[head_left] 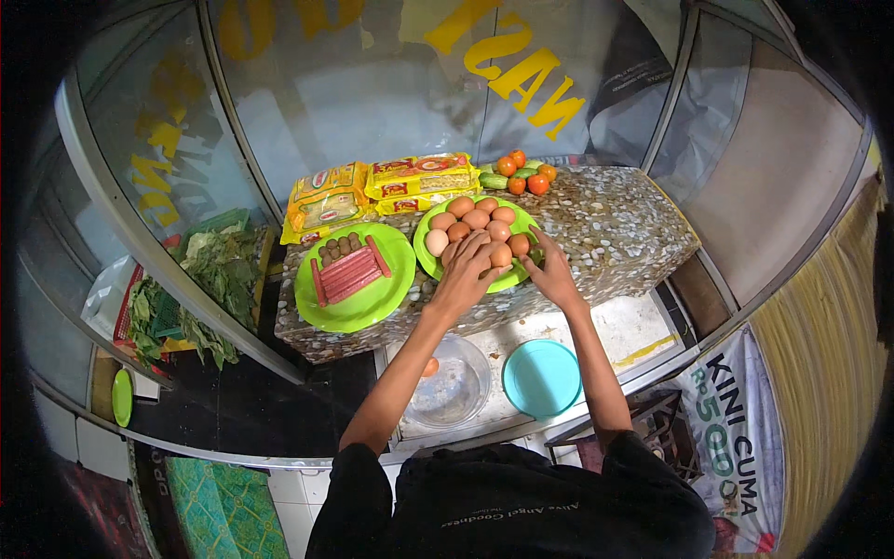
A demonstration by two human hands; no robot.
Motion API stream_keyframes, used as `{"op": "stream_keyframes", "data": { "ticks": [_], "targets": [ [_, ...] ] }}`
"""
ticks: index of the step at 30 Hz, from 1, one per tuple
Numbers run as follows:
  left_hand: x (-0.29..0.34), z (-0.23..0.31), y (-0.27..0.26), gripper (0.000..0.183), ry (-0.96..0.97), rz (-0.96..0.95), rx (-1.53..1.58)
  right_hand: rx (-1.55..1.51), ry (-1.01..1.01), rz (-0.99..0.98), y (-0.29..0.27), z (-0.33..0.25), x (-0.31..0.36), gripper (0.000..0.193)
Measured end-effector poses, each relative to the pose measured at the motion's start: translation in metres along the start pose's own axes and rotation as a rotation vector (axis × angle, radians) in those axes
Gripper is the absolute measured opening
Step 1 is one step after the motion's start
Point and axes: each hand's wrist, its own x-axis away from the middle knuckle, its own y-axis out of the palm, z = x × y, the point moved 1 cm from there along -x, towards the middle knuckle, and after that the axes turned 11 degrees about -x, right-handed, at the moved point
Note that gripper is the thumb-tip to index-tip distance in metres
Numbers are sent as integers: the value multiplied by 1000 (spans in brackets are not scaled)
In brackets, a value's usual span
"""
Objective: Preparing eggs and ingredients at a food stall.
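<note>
A green plate [426, 220] heaped with brown eggs [477, 219] sits on the pebble-patterned counter. Over the near side of the heap, my left hand [465, 272] rests with fingers spread, their tips among the eggs. My right hand [556, 273] is at the plate's right rim, thumb and fingers apart on either side of an outer egg [519, 244]; whether they press on it is hard to see. To the left, a second green plate [402, 265] bears pink sausages [349, 277] and small brown balls [339, 247]. Below my arms, a clear round tub [466, 389] contains one egg [430, 367].
Yellow noodle packs [326, 200] and tomatoes [537, 184] with green cucumbers [494, 181] line the counter's back. A turquoise lid [542, 377] lies on the lower white shelf [615, 335]. Glass panels in metal frames [233, 130] enclose the counter. Leafy greens [214, 270] are at left.
</note>
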Motion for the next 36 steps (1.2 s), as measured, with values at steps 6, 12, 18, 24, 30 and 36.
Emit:
{"op": "stream_keyframes", "data": {
  "ticks": [6, 12, 18, 24, 30, 36],
  "targets": [
    [30, -2, -23, 32, -156, 195, 102, 99, -75, 121, 6, -30, 28, 46],
    [85, -2, -61, 20, -307, 282, 171, -41, -192, 132, 31, -76, 56, 27],
    [155, -21, -59, 14, -532, 98, 258, -268, 27, -231, 109, -47, 108, 28],
    [214, -56, -19, 18, -494, -392, 306, -140, 300, -494, 174, 9, 139, 43],
    [207, -46, -6, 21, -506, -629, 128, -125, 227, -587, 195, 33, 148, 55],
    [226, -55, 19, 33, -621, -626, 216, 99, 258, -708, 202, 33, 154, 58]
  ]
}}
